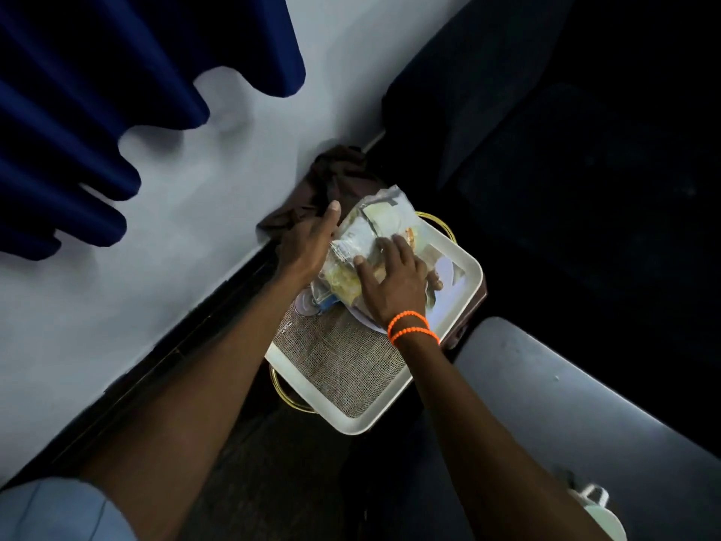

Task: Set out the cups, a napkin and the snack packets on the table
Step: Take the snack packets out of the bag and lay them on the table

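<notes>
Clear snack packets (366, 244) held between both hands over white tray (448, 337), left hand (308, 244) flat against bundle's side, right hand (394, 279) pressed on top, woven mat (343, 365) lining tray, orange bead bracelets (413, 326) on right wrist

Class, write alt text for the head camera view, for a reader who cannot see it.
Both hands hold a clear snack packet over a white tray lined with woven cloth: the left hand at its side, the right hand, with orange bead bracelets at the wrist, on top. A dark brown cloth lies beyond, against a pale wall.
</notes>
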Demonstrator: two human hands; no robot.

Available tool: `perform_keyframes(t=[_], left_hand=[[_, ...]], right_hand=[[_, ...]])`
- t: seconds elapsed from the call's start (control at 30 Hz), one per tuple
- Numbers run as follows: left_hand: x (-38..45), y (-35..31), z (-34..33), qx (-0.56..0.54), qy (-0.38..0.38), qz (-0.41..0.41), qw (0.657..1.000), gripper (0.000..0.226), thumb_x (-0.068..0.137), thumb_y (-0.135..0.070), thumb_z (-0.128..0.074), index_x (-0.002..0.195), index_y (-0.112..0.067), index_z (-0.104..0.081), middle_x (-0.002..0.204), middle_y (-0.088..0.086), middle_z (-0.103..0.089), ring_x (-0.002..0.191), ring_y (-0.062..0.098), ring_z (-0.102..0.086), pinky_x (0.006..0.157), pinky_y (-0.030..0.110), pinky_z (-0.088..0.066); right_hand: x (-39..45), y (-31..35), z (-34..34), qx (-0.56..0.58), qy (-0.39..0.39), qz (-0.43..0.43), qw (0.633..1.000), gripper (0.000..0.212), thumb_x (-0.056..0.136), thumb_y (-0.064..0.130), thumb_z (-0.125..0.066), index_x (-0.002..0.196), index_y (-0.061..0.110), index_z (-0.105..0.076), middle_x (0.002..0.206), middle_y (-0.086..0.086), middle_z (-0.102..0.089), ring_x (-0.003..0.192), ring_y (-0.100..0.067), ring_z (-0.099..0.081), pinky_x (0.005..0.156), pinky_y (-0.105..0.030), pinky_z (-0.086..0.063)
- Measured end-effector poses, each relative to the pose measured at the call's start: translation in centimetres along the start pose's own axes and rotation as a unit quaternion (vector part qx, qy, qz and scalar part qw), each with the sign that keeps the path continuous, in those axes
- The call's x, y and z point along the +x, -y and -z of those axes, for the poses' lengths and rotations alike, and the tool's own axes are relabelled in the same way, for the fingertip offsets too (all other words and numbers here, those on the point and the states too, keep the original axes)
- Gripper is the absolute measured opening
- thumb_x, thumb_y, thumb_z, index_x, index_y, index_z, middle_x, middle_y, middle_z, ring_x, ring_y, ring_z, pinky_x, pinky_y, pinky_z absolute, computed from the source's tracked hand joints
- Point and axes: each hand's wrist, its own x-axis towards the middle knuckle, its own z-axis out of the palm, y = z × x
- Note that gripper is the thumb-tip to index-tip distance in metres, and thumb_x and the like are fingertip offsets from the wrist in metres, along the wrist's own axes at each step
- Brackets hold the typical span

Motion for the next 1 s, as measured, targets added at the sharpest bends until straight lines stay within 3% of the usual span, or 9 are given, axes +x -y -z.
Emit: perform_keyframes(t=[0.07,0.17,0.27,0.37,0.5,0.6,0.7,0.8,1.0], left_hand=[[-0.2,0.1,-0.1,-0.063,0.009,-0.006,0.998,0.076,0.080,-0.094,-0.035,0.063,-0.033,-0.077,0.083,-0.002,-0.081,0.094,0.023,-0.074,0.102,0.047,-0.055],[-1.5,0.1,-1.1,-0.112,0.044,-0.051,0.992,0.074,0.081,-0.092,-0.043,0.064,-0.026,-0.072,0.068,-0.003,-0.074,0.076,0.018,-0.072,0.096,0.052,-0.058],[-2.9,-1.3,-2.0,-0.164,0.089,-0.060,0.981,0.056,0.080,-0.089,-0.052,0.078,-0.037,-0.072,0.067,-0.006,-0.069,0.065,0.022,-0.074,0.069,0.045,-0.064],[-3.2,-2.2,-2.6,-0.164,0.110,-0.089,0.976,0.030,0.085,-0.070,-0.066,0.085,-0.041,-0.072,0.074,-0.002,-0.074,0.053,0.026,-0.075,0.040,0.021,-0.047],[-3.0,-1.2,-3.8,-0.009,0.008,-0.100,0.995,0.008,0.084,-0.040,-0.075,0.086,-0.033,-0.074,0.079,-0.004,-0.077,0.070,0.016,-0.075,0.065,0.026,-0.056],[-3.5,-0.1,-5.4,0.099,0.101,-0.003,0.990,0.028,0.092,-0.044,-0.070,0.108,-0.022,-0.077,0.110,0.004,-0.078,0.104,0.023,-0.071,0.096,0.037,-0.055],[-5.0,0.3,-6.1,0.013,0.179,0.063,0.982,0.040,0.097,-0.052,-0.062,0.109,-0.018,-0.079,0.111,0.008,-0.079,0.107,0.030,-0.074,0.102,0.049,-0.056],[-6.1,-0.2,-6.1,-0.069,0.179,0.069,0.979,0.045,0.083,-0.060,-0.073,0.101,-0.019,-0.081,0.102,0.006,-0.082,0.098,0.030,-0.077,0.098,0.055,-0.060],[-9.1,-2.7,-6.2,-0.157,0.192,0.019,0.968,0.051,0.067,-0.068,-0.081,0.104,-0.033,-0.083,0.109,-0.005,-0.082,0.108,0.020,-0.076,0.104,0.048,-0.057]], right_hand=[[-0.6,-0.7,0.2,0.061,-0.009,-0.024,0.998,0.048,0.098,0.057,-0.054,0.134,0.027,-0.061,0.159,0.003,-0.045,0.144,-0.027,-0.038,0.117,-0.040,-0.028],[-1.9,-1.9,1.2,0.219,-0.031,-0.085,0.972,0.050,0.099,0.062,-0.048,0.110,0.018,-0.068,0.133,-0.006,-0.065,0.125,-0.024,-0.057,0.100,-0.024,-0.046],[-2.6,-2.8,3.1,0.337,-0.016,-0.192,0.922,0.068,0.088,0.080,-0.038,0.110,0.025,-0.070,0.122,-0.002,-0.071,0.115,-0.025,-0.066,0.102,-0.044,-0.052],[-3.4,-3.8,4.7,0.402,-0.042,-0.230,0.885,0.067,0.083,0.088,-0.034,0.103,0.034,-0.068,0.120,-0.006,-0.071,0.115,-0.028,-0.067,0.105,-0.056,-0.050],[-4.3,-4.6,5.6,0.408,-0.105,-0.245,0.873,0.045,0.080,0.084,-0.044,0.105,0.053,-0.063,0.117,0.003,-0.067,0.114,-0.025,-0.063,0.107,-0.059,-0.048],[-4.3,-4.7,5.7,0.394,-0.059,-0.278,0.874,0.095,0.067,0.083,-0.060,0.144,0.029,-0.045,0.138,-0.005,-0.060,0.122,-0.027,-0.062,0.106,-0.056,-0.051],[-4.1,-4.5,5.1,0.436,-0.034,-0.275,0.856,0.084,0.071,0.060,-0.084,0.138,0.024,-0.048,0.129,-0.004,-0.069,0.110,-0.025,-0.072,0.097,-0.051,-0.060],[-3.9,-4.6,4.8,0.504,-0.021,-0.264,0.822,0.067,0.074,0.032,-0.092,0.129,0.019,-0.056,0.119,-0.007,-0.076,0.100,-0.025,-0.078,0.085,-0.048,-0.065],[-6.9,-7.3,8.0,0.580,-0.035,-0.191,0.791,0.057,0.081,0.021,-0.086,0.132,0.012,-0.063,0.121,-0.014,-0.076,0.110,-0.035,-0.074,0.097,-0.055,-0.058]])
